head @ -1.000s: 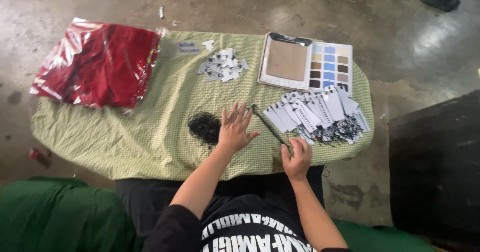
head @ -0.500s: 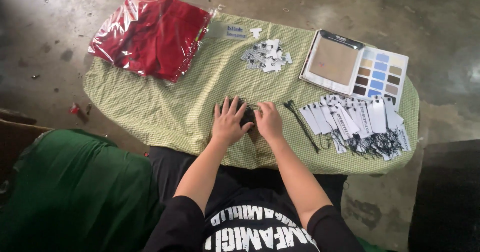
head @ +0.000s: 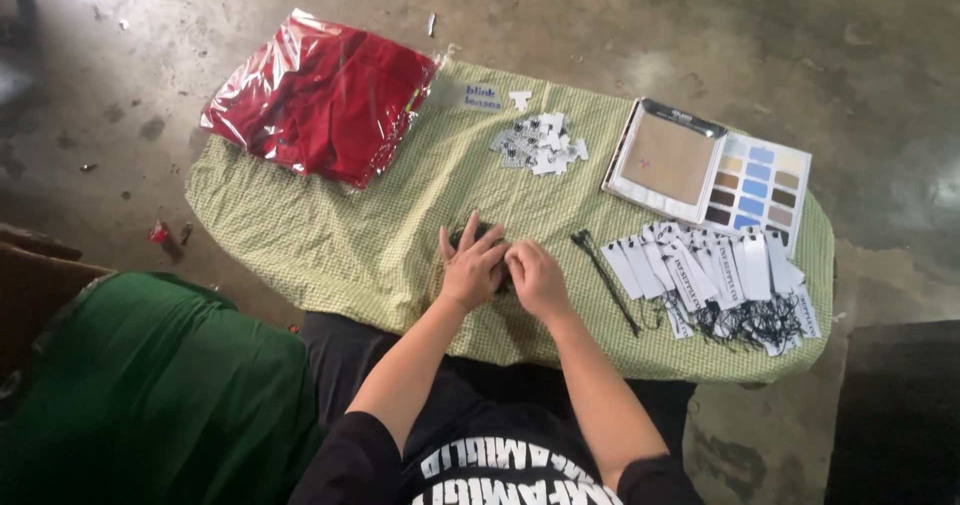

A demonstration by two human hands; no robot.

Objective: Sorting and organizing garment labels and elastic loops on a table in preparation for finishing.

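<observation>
Green checked cloth [head: 330,235] covers the small oval table at which the person sits, and both hands rest on it at the near edge. The left hand [head: 470,270] lies flat with its fingers spread over a small dark bundle [head: 472,233], of which only the far end shows between the fingertips. The right hand [head: 538,277] is loosely curled beside it, fingertips touching the left hand's; whether it pinches any of the bundle I cannot tell, since the hands hide most of it.

Just right of the right hand a thin dark tool [head: 605,280] lies slantwise on the cloth, untouched. Beyond it, a fanned row of white hang tags [head: 710,270] spreads toward the table's right end, their black strings [head: 745,320] tangled at the near side. Further back sits an open swatch card [head: 710,170], a tan panel on its left and blue and brown colour chips on its right. A small heap of little white printed tags [head: 540,143] lies near the middle of the far side, well apart from the hands. At the far left corner a red garment in a clear plastic bag [head: 315,95] overhangs the table's edge. A green fabric mass [head: 150,385] sits on the floor at the person's left.

Half a second earlier the hands were already together on the bundle; the left hand's fingers now reach further over it. A second ago the right hand was off to the right, near the dark tool.
</observation>
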